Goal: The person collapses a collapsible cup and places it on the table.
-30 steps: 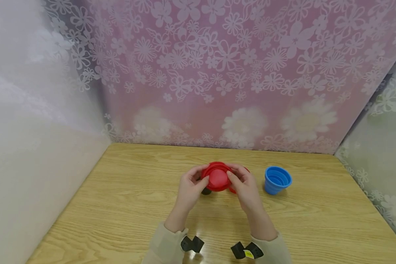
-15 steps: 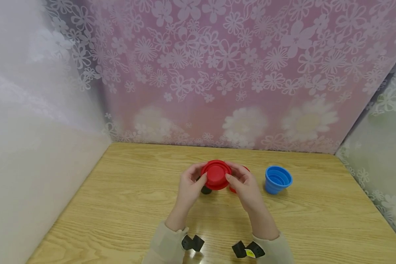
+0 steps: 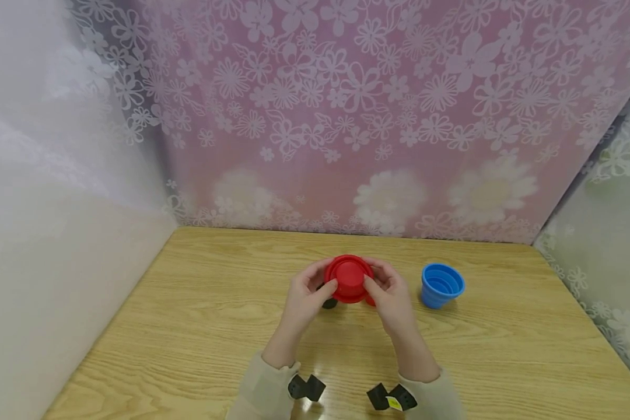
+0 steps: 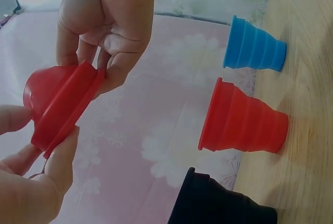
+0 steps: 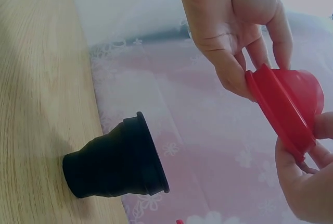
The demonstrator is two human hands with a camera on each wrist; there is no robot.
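The folded red cup [image 3: 349, 277] has shifted slightly rightward since half a second ago, and we see the left hand [image 3: 303, 296] and right hand [image 3: 394, 297], part-closed, pinching its opposite sides above the tabletop [image 3: 189, 326], where a black cup [image 5: 117, 159] and a second red cup [image 4: 242, 117] stand upright.

Passable room left of black cup [image 5: 114, 159], obstacles rightward: red cup [image 4: 244, 117], blue cup [image 3: 441, 286]

A blue cup [image 3: 442, 286], a red cup [image 4: 243, 120] and a black cup [image 5: 117, 159] stand upright on the table [image 3: 189, 309], red in the middle; behind rises a pink floral backdrop [image 3: 315, 116].
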